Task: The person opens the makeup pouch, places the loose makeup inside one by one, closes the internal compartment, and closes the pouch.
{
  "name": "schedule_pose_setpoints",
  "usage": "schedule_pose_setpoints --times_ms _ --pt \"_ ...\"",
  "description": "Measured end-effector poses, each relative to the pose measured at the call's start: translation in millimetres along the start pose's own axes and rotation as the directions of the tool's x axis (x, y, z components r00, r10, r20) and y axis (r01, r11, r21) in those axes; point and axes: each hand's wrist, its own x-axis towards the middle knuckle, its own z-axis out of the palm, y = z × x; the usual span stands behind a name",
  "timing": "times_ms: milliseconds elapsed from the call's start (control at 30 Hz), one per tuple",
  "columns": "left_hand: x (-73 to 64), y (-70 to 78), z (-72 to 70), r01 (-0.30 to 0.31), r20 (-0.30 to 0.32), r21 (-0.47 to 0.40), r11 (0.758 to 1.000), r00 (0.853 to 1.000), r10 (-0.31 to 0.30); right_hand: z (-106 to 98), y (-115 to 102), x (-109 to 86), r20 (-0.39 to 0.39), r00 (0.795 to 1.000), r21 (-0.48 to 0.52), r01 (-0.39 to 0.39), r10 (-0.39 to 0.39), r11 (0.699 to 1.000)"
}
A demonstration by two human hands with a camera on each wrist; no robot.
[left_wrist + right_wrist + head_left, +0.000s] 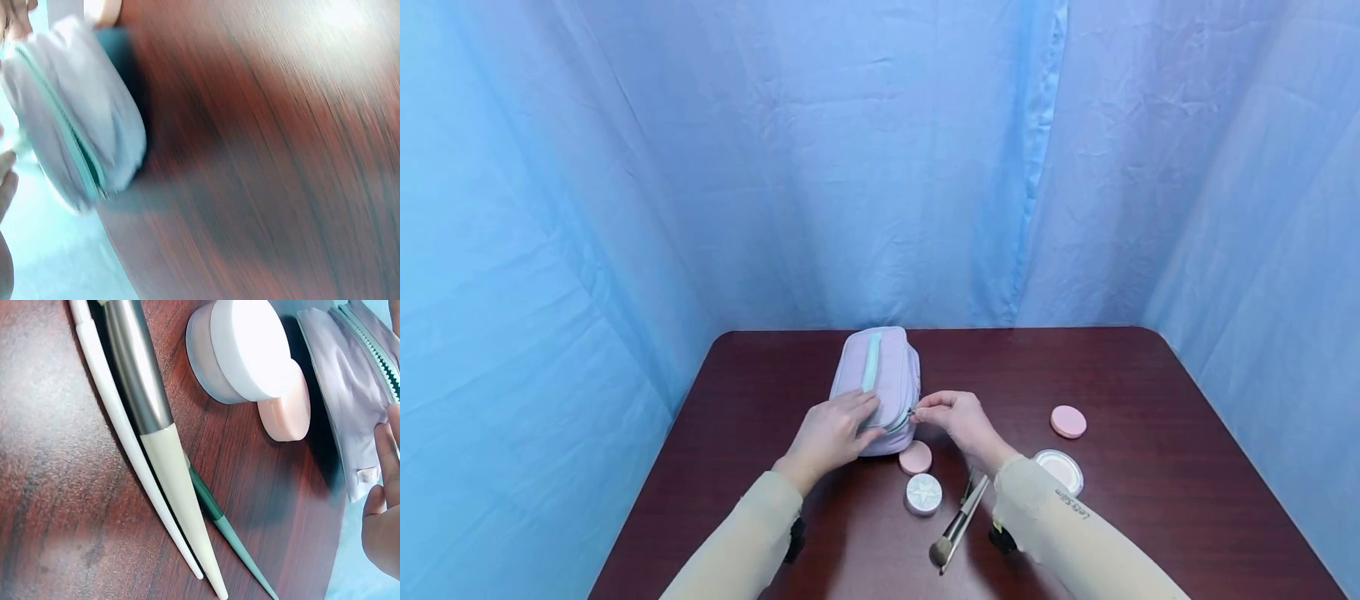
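A lilac zip pouch with a mint strip lies on the dark table. My left hand rests on its top near the front, thumb by the near edge. At the near right corner, my right hand pinches the zipper pull between thumb and fingertips. Mint zipper tape runs along the pouch's side in the left wrist view, with a dark narrow gap near its end. In the right wrist view, zipper teeth show just above the right hand; the pull is hidden there.
Close to the pouch's front are a pink round case and a jar with a star lid. Makeup brushes lie between the forearms. To the right sit another pink round case and a white round case, partly behind the sleeve.
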Motion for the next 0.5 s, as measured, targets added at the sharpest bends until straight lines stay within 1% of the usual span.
schedule_pose_setpoints --times_ms 100,233,367,500 --pt "6.3 7.7 3.5 0.005 -0.003 0.049 0.999 1.000 -0.005 0.8 -0.9 -0.4 0.002 1.000 -0.012 -0.017 0.017 1.000" --pt "11.4 14.0 7.3 -0.016 0.003 0.091 0.996 1.000 0.015 2.0 -3.1 -2.0 0.006 0.999 -0.009 -0.032 0.032 0.999" --pt "14.8 18.5 9.2 -0.058 -0.019 0.134 0.989 0.998 0.061 3.6 -4.9 -3.0 0.022 1.000 0.012 -0.013 0.013 1.000" --pt "15.7 19.4 11.3 -0.111 -0.054 0.204 0.973 0.991 0.125 3.5 -6.3 -3.5 0.021 1.000 0.017 0.006 -0.007 1.000"
